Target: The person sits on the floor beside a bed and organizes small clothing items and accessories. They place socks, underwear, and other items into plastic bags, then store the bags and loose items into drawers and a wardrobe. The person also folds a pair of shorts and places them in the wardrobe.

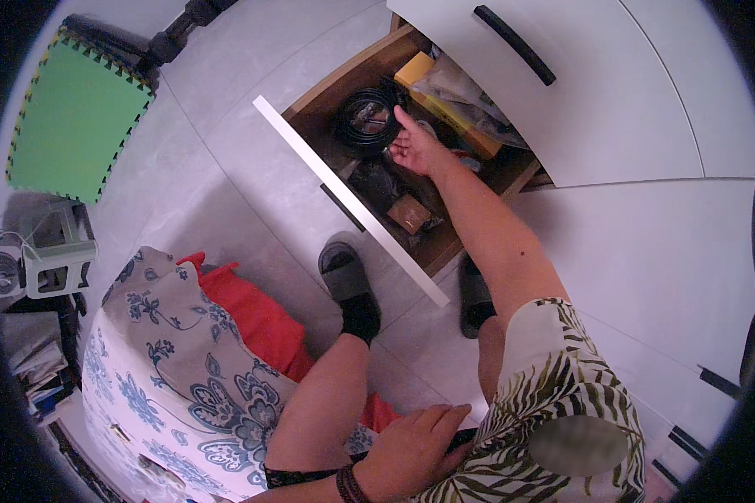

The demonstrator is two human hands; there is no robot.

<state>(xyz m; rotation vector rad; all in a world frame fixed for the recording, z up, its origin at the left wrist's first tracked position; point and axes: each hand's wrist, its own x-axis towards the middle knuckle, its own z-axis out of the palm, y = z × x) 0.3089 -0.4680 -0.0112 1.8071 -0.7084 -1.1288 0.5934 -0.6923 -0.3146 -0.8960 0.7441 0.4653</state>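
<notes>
My right hand (414,146) reaches into a pulled-out drawer (352,69) with brown inner walls and a white front. Its thumb and curled fingers are at the right edge of a coil of black cable (358,141); whether they grip it I cannot tell. Beside the coil lies a yellow box (416,68), partly under a clear plastic bag (456,82). Nearer the drawer front are a dark bundle (375,183) and a small brown box (409,214). My left hand (412,449), with a dark braided bracelet, rests on my lap, holding nothing that I can see.
White cabinet fronts (591,94) with black handles rise on the right. A bed with a floral cover (163,352) stands at left, a red cloth (258,314) along its side. Farther left are a green foam mat (82,119) and a plastic stool (56,264). My slippered feet flank the drawer front.
</notes>
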